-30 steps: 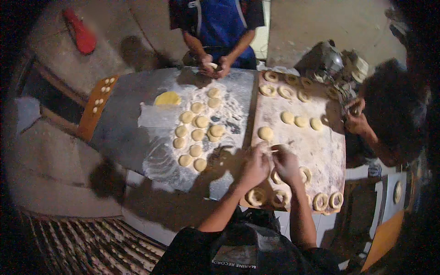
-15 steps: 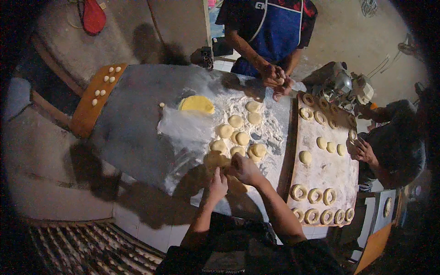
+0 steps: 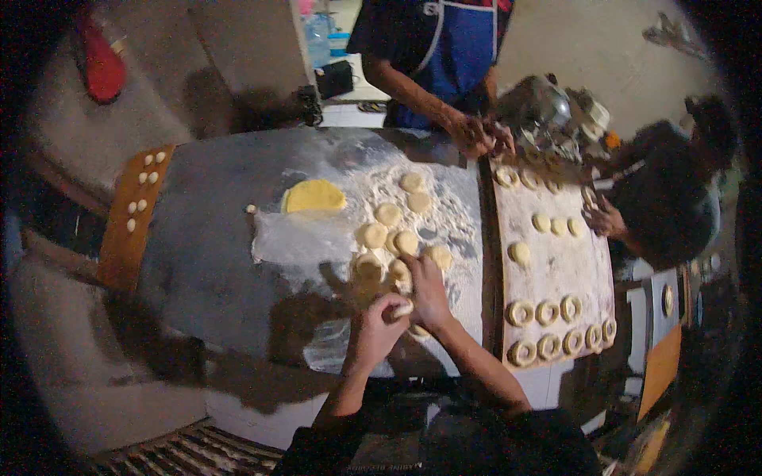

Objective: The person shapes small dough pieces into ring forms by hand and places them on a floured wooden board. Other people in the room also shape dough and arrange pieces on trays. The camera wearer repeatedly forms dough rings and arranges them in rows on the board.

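Observation:
My left hand (image 3: 375,333) is closed around a small pale piece of dough (image 3: 399,310) near the table's front edge. Just to its right, my right hand (image 3: 429,292) stretches its fingers forward over a round of dough (image 3: 399,274), at least close to it; their undersides are hidden, so I cannot tell whether they grip it. More flattened dough rounds (image 3: 388,214) lie ahead on scattered flour, some overlapping. A folded yellow sheet of dough (image 3: 315,196) sits to the left, partly under clear plastic (image 3: 305,236).
A floured board (image 3: 556,270) at the right carries several dough rings (image 3: 548,312) and plain rounds. Small white balls (image 3: 142,205) sit on a brown board (image 3: 131,230) at the far left. One co-worker (image 3: 444,71) stands opposite, another (image 3: 663,198) at the right.
My hands, close together before, have shifted: the left is drawn back with the dough piece, the right lies forward over the rounds. The whole view has shifted slightly.

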`<control>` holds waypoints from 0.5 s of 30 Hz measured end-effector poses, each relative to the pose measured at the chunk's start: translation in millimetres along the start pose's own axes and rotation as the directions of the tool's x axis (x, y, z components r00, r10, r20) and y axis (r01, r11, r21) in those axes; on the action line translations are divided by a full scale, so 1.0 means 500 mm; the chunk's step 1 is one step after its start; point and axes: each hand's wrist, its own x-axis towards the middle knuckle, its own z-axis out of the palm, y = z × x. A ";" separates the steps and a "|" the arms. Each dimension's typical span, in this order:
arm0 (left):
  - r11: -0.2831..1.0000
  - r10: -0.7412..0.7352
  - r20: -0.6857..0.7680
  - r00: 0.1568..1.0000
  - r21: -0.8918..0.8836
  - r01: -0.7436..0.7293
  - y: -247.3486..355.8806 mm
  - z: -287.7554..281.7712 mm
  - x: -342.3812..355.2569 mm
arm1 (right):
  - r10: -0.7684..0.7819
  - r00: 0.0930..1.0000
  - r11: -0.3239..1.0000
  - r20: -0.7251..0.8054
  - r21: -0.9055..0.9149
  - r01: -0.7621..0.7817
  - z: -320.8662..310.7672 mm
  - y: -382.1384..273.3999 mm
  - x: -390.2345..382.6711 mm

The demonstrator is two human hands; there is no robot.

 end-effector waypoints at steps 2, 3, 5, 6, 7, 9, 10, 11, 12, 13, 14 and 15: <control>0.970 0.180 -0.137 0.974 0.191 -0.153 -0.058 0.030 0.035 | -0.060 0.990 0.946 -0.126 0.309 0.097 0.040 0.032 0.000; 0.962 0.273 -0.195 0.942 0.081 -0.262 -0.062 0.039 0.037 | 0.006 0.998 0.834 0.060 0.550 -0.038 0.030 0.036 -0.008; 0.916 0.387 -0.288 0.876 0.228 -0.330 -0.065 0.053 0.059 | -0.020 0.907 0.427 0.420 0.824 -0.372 -0.002 0.049 -0.029; 0.899 0.427 -0.321 0.846 0.251 -0.358 -0.053 0.062 0.070 | -0.050 0.923 0.275 0.382 0.894 -0.354 -0.008 0.061 -0.034; 0.884 0.458 -0.350 0.817 0.277 -0.377 -0.043 0.071 0.073 | -0.076 0.939 0.116 0.337 0.938 -0.327 -0.011 0.075 -0.038; 0.878 0.256 -0.244 0.936 -0.347 -0.330 -0.034 0.069 0.058 | 0.011 0.960 0.049 0.279 0.959 -0.279 -0.032 0.069 -0.034; 0.752 0.182 -0.149 0.972 -0.616 -0.235 -0.030 0.069 0.054 | 0.062 0.957 0.365 0.285 0.885 -0.288 -0.056 0.057 -0.028; 0.602 0.220 -0.245 0.944 -0.728 -0.329 -0.020 0.087 0.055 | 0.101 0.954 0.641 0.282 0.715 -0.279 -0.079 0.040 -0.022; 0.650 0.138 -0.166 0.976 -0.729 -0.216 -0.001 0.081 0.052 | 0.129 0.957 0.839 0.261 0.485 -0.246 -0.087 0.024 -0.017; 0.685 0.047 -0.098 0.994 -0.721 -0.104 0.015 0.081 0.045 | -0.107 0.992 0.967 0.067 0.238 0.088 -0.099 0.024 -0.021; 0.865 0.003 -0.150 0.989 -0.496 -0.078 -0.116 0.130 0.069 | 0.012 0.949 0.864 0.315 0.475 -0.169 -0.064 0.061 -0.033; 0.973 -0.045 -0.212 0.976 -0.229 -0.005 -0.254 0.179 0.093 | 0.005 0.950 0.784 0.312 0.588 -0.198 -0.082 0.061 -0.037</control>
